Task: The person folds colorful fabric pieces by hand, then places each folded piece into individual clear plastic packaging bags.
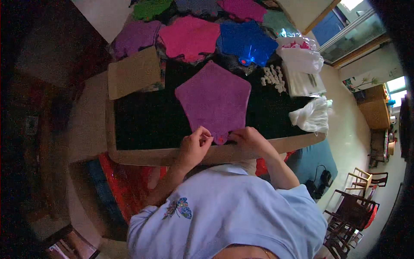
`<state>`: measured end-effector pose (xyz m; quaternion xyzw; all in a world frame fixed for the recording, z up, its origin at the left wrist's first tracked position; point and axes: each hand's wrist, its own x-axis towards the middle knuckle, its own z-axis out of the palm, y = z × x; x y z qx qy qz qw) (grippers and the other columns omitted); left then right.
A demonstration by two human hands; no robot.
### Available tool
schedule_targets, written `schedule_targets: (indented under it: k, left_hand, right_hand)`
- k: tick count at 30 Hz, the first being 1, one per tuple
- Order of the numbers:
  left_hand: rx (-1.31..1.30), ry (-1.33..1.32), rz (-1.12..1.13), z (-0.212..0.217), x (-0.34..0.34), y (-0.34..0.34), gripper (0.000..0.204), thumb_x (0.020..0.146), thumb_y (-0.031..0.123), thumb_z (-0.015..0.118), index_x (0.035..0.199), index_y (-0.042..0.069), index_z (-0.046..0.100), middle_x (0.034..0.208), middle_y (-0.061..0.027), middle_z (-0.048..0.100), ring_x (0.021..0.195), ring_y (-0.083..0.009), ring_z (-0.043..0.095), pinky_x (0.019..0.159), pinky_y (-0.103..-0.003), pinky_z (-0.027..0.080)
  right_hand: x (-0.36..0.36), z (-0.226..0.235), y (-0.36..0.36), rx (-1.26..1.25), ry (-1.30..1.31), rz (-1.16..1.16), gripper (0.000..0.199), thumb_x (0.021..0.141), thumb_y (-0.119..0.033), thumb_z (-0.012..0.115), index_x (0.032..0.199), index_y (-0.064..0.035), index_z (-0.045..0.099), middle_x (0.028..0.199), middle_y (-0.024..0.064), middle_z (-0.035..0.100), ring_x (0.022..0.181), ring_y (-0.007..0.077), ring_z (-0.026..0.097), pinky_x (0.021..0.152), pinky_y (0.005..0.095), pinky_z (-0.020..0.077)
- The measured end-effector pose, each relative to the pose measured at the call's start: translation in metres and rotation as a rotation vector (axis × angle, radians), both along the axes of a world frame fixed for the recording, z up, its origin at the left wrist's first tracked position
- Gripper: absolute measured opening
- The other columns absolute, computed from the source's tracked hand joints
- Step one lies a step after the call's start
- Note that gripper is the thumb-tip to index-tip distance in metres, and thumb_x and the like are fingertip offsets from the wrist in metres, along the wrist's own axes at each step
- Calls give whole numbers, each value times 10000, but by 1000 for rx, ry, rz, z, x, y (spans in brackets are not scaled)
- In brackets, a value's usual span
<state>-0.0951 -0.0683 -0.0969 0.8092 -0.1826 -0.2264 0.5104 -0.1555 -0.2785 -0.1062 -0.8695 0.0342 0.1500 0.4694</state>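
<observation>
Daylight comes through a window [396, 86] at far right, past dark wooden chairs [353, 207] on the pale floor. From my remote seat I look down through the head camera onto a table [142, 116] with a dark top and a pale rim.

Near its middle lies the purple cloth [215, 97], five-sided and spread flat, its rounded tab [221, 134] pointing toward the wearer and reaching over the near rim. A small red spot [221, 140] marks that tab.

My view shows the left hand [196, 146] at the tab's left edge, thumb and forefinger curled toward each other; I cannot tell whether they pinch fabric. The right hand [249, 139] is at the tab's other side, fingers bunched and pointing inward; what sits between its fingertips, if anything, I cannot make out.

Beyond, I see a pink cloth [189, 38] beside a blue cloth [246, 41], with cardboard [133, 73] at left. To the right lie small white pieces [274, 79], clear bags [304, 82] and, nearer, a white yarn bundle [312, 115].
</observation>
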Motion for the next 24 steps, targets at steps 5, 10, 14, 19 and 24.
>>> schedule_targets:
  k: [5, 10, 14, 19, 24]
  left_hand:
    - [-34, -23, -30, -1, -7, 2, 126, 772, 38, 606, 859, 11, 520, 786, -88, 590, 778, -154, 587, 702, -281, 461]
    - [-60, -48, -36, -1, -8, 9, 109, 773, 42, 608, 849, 17, 534, 787, -71, 589, 758, -133, 574, 680, -266, 454]
    - [-103, -98, 68, -7, 10, 24, 95, 774, 49, 610, 844, 23, 551, 787, -53, 588, 729, -105, 554, 650, -247, 442]
    - [-9, -20, 5, 4, 8, 20, 84, 774, 58, 613, 831, 22, 564, 751, -45, 590, 698, -107, 562, 625, -253, 450]
    - [18, -162, 23, 0, 6, 2, 99, 764, 81, 605, 824, 21, 554, 742, -100, 622, 704, -205, 626, 608, -300, 483]
  right_hand:
    - [2, 1, 3, -80, 29, 34, 157, 813, -128, 514, 877, -33, 622, 776, 157, 618, 671, 211, 593, 627, 316, 451]
    - [2, 9, 3, -132, 6, 84, 156, 794, -127, 524, 881, -52, 629, 767, 172, 603, 656, 237, 590, 603, 325, 446]
    - [0, 16, -17, 118, -50, -2, 170, 786, -93, 528, 913, -65, 636, 761, 154, 612, 667, 253, 600, 585, 329, 448]
    - [5, 43, -11, -29, -14, -78, 174, 779, -67, 542, 922, -69, 642, 759, 140, 622, 680, 291, 598, 567, 342, 447]
    - [10, 22, 1, -322, -5, 6, 192, 816, -217, 486, 888, -63, 575, 820, 194, 589, 795, 394, 549, 637, 447, 434]
